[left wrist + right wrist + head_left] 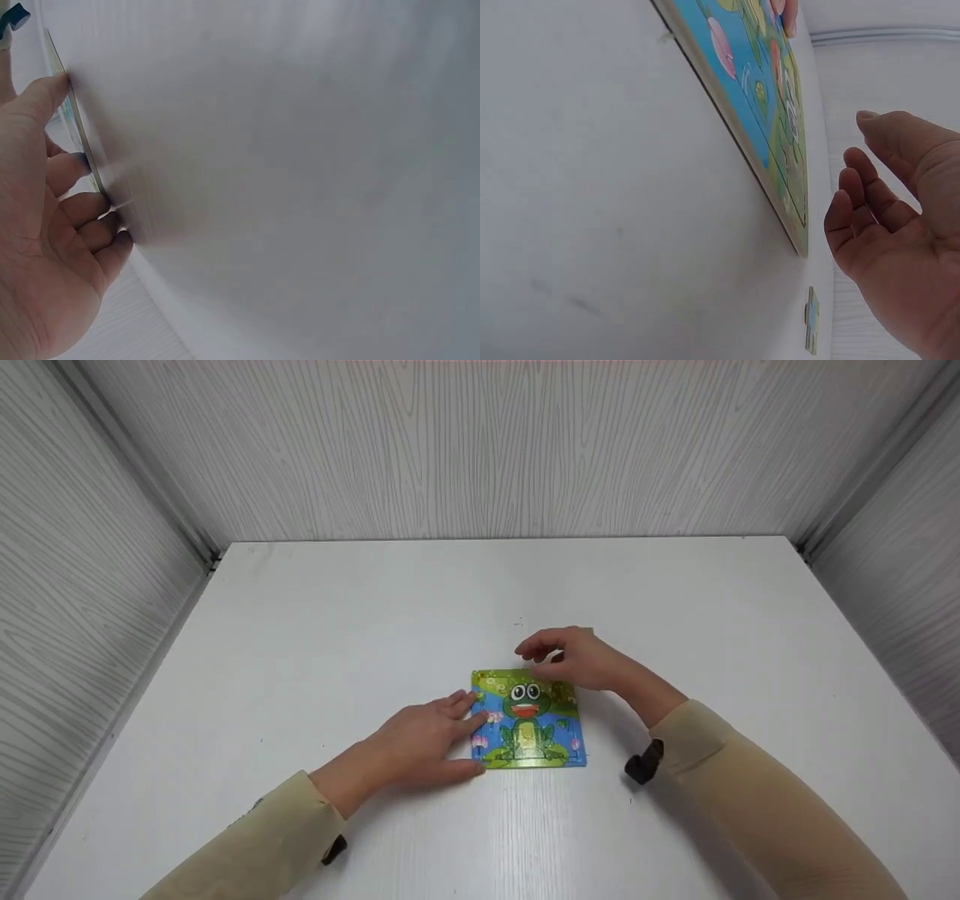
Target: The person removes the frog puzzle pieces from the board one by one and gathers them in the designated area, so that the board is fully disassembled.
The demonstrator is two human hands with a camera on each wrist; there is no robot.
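A square jigsaw puzzle [529,735] with a green frog on a blue pond lies flat on the white table. My left hand [420,742] rests at its left side, fingers spread; in the left wrist view the thumb and fingertips [79,163] touch the board's edge. Over the far right corner hovers my right hand [581,660], fingers loosely bent. The right wrist view shows that hand [900,217] off the board with nothing between thumb and fingers. A small loose puzzle piece [812,321] lies on the table just beyond the board, mostly hidden behind the right hand in the head view.
The white table [337,622] spreads out around the puzzle. Wood-grain panels stand at the back [480,450], the left [82,570] and the right. A black wrist device [645,761] hangs below the right sleeve.
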